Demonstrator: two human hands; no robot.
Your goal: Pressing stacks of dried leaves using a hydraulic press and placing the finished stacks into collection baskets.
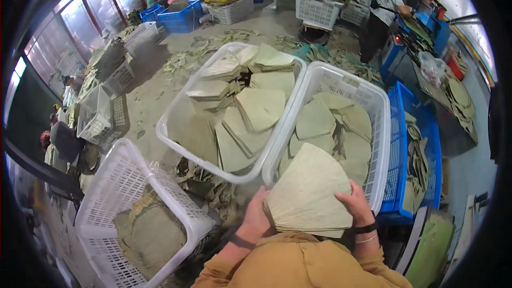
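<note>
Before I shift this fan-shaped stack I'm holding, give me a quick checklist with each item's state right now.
1. Left hand on the fan-shaped stack: ok, at its left edge.
2. Right hand on it: ok, at the right edge, thumb on top.
3. Fingers supporting the underside: cannot tell, the stack hides it.
4. Stack clear of the near rim of the right-hand white basket: cannot tell, that rim is covered.
5. That basket free of other pieces: not ok, several stacks lie in it.
6. Neighbouring white basket free of pieces: not ok, it holds stacks too.
</note>
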